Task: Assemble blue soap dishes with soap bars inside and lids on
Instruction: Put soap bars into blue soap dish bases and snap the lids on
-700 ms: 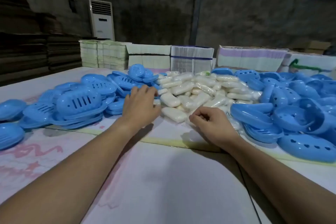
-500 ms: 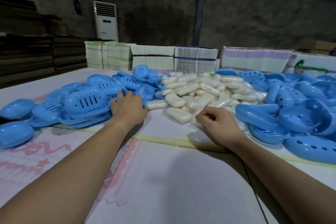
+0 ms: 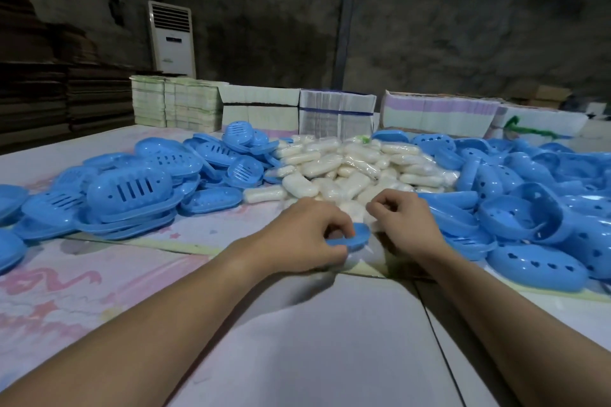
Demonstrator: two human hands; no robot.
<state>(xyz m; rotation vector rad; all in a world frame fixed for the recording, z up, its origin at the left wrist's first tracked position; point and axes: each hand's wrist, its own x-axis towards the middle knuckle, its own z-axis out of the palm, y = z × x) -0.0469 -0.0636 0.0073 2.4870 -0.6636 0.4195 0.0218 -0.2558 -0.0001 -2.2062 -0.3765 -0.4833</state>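
My left hand (image 3: pixel 307 235) is closed on a small blue soap dish piece (image 3: pixel 355 237), held just above the table in front of the pile of wrapped white soap bars (image 3: pixel 357 165). My right hand (image 3: pixel 406 225) sits right beside it, fingers curled into a loose fist at the near edge of the soap pile; nothing shows in its grip. A heap of blue slotted dish pieces (image 3: pixel 132 188) lies to the left. Another heap of blue pieces with heart-shaped holes (image 3: pixel 529 208) lies to the right.
The white table (image 3: pixel 314 340) stretches toward me under both forearms. Bundled stacks of flat cartons (image 3: pixel 337 112) line the table's far edge. A white standing air conditioner (image 3: pixel 172 36) stands against the dark back wall.
My left hand left the left blue heap and came to the centre with a blue dish piece in it. My right hand stayed by the soap pile.
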